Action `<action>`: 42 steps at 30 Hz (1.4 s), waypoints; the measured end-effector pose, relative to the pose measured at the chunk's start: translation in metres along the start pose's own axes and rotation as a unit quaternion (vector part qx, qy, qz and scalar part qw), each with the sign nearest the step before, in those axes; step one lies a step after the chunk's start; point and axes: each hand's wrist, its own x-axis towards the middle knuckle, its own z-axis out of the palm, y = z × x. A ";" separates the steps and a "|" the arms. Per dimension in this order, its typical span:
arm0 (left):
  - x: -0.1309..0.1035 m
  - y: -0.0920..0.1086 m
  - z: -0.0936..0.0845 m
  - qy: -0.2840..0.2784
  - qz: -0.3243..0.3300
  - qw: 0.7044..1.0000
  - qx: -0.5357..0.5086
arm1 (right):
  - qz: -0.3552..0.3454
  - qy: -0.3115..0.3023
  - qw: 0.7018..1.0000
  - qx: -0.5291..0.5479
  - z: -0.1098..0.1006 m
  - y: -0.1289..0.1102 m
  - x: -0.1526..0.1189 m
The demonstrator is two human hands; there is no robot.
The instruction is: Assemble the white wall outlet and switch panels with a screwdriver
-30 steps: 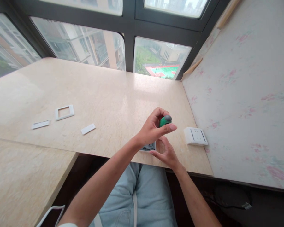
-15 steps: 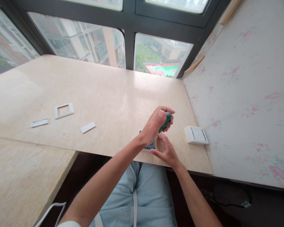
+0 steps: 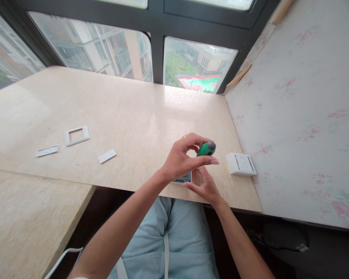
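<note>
My left hand [image 3: 186, 155] is curled around the green handle of a screwdriver [image 3: 206, 148], its grey butt end tilted up and to the right. The thumb lies along the near side of the handle, and the screwdriver's shaft and tip are hidden. Under the left hand, a grey-and-white socket panel [image 3: 184, 178] lies at the sill's front edge, mostly covered. At its right side is my right hand [image 3: 205, 186], thumb toward the near corner and fingers toward the far one, bracing the panel.
To the left on the stone sill [image 3: 128, 116] lie a white rectangular frame [image 3: 85, 134], a narrow white strip [image 3: 47, 151] and a small white cover plate [image 3: 107, 156]. A white boxed socket [image 3: 242, 164] stands by the papered wall [image 3: 302, 128] at right. Windows rise behind.
My left hand has loosened and turned on the screwdriver handle, its thumb swinging down to the near side, so more green shows. My right hand stays at the panel.
</note>
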 end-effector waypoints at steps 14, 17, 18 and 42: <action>-0.001 -0.007 -0.009 -0.073 -0.073 0.981 -0.163 | -0.016 -0.004 1.000 0.005 0.002 0.007 -0.001; -0.003 -0.005 -0.003 -0.041 -0.067 0.989 -0.124 | -0.015 -0.006 1.000 0.006 0.001 0.004 -0.001; -0.003 -0.005 -0.001 -0.028 -0.058 0.992 -0.107 | -0.015 -0.006 1.000 0.006 0.001 0.003 -0.001; 0.000 0.006 -0.017 -0.139 -0.040 0.987 -0.072 | -0.007 -0.012 1.000 -0.002 0.000 0.000 0.000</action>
